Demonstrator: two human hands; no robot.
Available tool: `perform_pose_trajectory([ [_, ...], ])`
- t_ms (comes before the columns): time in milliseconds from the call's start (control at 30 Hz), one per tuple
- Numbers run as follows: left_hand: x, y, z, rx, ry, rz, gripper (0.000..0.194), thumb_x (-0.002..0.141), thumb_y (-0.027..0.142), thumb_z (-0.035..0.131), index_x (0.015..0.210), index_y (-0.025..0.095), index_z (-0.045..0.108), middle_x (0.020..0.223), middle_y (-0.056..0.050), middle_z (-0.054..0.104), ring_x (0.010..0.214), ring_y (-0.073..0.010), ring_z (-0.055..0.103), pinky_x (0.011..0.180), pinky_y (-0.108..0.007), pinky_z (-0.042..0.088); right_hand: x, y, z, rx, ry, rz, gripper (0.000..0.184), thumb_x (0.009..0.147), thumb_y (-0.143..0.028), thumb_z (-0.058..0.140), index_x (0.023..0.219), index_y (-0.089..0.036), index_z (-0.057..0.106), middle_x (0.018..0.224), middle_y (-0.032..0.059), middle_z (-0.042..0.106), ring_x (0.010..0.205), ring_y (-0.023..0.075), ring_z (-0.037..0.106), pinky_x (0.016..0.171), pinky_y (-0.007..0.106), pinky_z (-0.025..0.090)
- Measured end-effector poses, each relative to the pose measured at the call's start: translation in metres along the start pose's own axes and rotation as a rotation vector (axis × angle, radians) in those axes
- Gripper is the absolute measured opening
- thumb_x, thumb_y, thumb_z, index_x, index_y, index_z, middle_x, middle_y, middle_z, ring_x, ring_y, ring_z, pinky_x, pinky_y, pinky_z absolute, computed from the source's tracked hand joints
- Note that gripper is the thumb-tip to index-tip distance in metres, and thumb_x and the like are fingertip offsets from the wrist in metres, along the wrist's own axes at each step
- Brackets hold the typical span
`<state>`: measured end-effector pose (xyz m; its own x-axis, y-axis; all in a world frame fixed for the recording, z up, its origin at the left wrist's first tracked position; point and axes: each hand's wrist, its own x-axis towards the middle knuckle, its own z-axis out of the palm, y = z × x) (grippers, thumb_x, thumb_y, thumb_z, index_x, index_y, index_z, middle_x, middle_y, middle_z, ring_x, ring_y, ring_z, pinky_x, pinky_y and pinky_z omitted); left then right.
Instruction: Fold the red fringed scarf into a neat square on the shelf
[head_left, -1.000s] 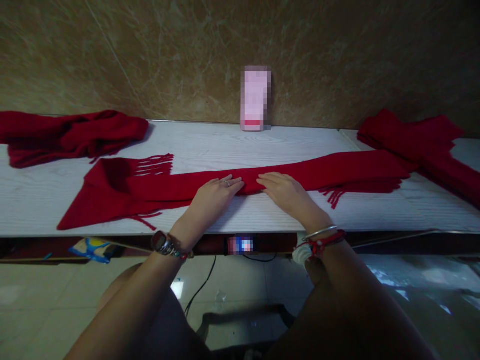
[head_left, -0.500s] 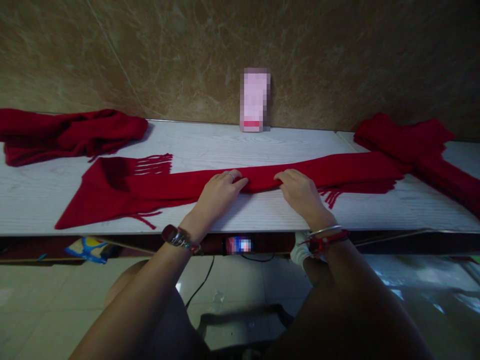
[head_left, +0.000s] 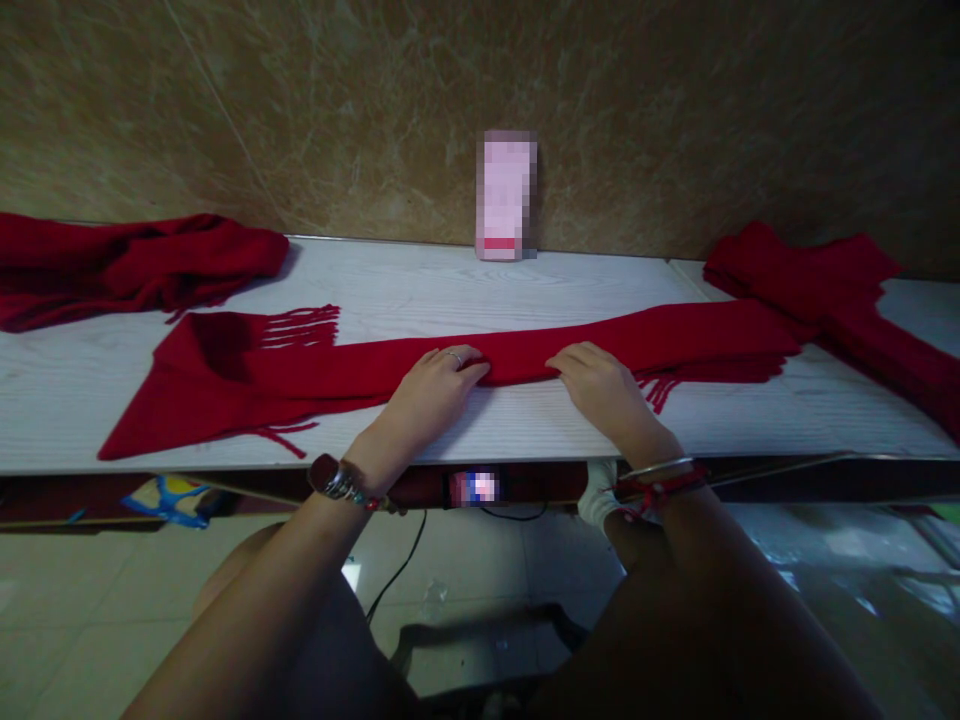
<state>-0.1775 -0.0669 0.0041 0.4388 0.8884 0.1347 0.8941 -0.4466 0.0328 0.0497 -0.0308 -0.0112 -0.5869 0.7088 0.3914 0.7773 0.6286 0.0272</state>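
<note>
A long red scarf with fringed ends lies lengthwise across the white wood-grain tabletop, folded into a narrow band at its middle and right. The left end spreads into a wider, pointed flap. My left hand, with a ring on one finger, grips the near edge of the band left of centre. A short way to the right, my right hand pinches the same edge, fingertips on top of the cloth. Both thumbs are partly hidden.
More red cloth lies bunched at the back left, and another red scarf at the back right. A pink, blurred box-like object leans on the marbled wall. Below the tabletop a lit screen shows.
Almost nothing differs. The whole view has shifted slightly, and both hands stay at the same places on the scarf.
</note>
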Motion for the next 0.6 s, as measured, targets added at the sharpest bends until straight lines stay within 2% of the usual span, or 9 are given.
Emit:
perform_pose_trajectory([
  [67,-0.004,-0.001,-0.001,-0.049,-0.07,-0.023,0.041,0.093,0.021,0.035,0.133,0.022,0.048,0.143,-0.01,0.043,0.132,-0.0291,0.037,0.104,-0.054,0.033,-0.003,0.003,0.001,0.075,-0.014,-0.003,0.034,0.087,-0.008,0.039,0.104,-0.015,0.068,0.11,0.0108,0.067,0.105,0.0212,0.059,0.093,0.038,0.047],
  [133,-0.008,-0.001,-0.004,-0.079,-0.148,-0.089,0.044,0.095,0.031,0.033,0.139,0.029,0.039,0.15,-0.006,0.032,0.137,-0.0344,0.023,0.103,-0.065,0.023,-0.006,0.006,0.003,0.142,-0.045,0.006,0.04,0.087,-0.006,0.036,0.111,-0.017,0.066,0.12,0.0083,0.065,0.114,0.0192,0.056,0.1,0.04,0.044],
  [233,-0.011,0.003,-0.009,-0.087,-0.216,-0.186,0.047,0.095,0.042,0.03,0.141,0.034,0.033,0.153,-0.004,0.022,0.139,-0.04,0.012,0.101,-0.071,0.017,-0.009,0.011,0.003,0.207,-0.105,0.016,0.046,0.086,-0.004,0.033,0.117,-0.019,0.063,0.124,0.0052,0.062,0.119,0.0172,0.054,0.105,0.042,0.041],
  [433,-0.011,0.008,-0.016,-0.081,-0.259,-0.367,0.049,0.095,0.047,0.024,0.143,0.034,0.029,0.154,-0.006,0.017,0.137,-0.0449,0.011,0.097,-0.074,0.02,-0.008,0.011,-0.007,0.281,-0.145,0.019,0.043,0.086,-0.007,0.034,0.118,-0.011,0.062,0.126,0.0097,0.061,0.121,0.0184,0.052,0.107,0.038,0.039],
  [600,-0.013,0.0,-0.015,-0.085,-0.231,-0.499,0.05,0.095,0.045,0.021,0.142,0.033,0.031,0.153,-0.008,0.022,0.134,-0.0485,0.017,0.091,-0.078,0.024,-0.004,0.005,-0.011,0.312,-0.055,0.089,0.038,0.09,-0.02,0.039,0.121,-0.017,0.06,0.123,0.0077,0.063,0.119,0.0206,0.053,0.106,0.046,0.038],
])
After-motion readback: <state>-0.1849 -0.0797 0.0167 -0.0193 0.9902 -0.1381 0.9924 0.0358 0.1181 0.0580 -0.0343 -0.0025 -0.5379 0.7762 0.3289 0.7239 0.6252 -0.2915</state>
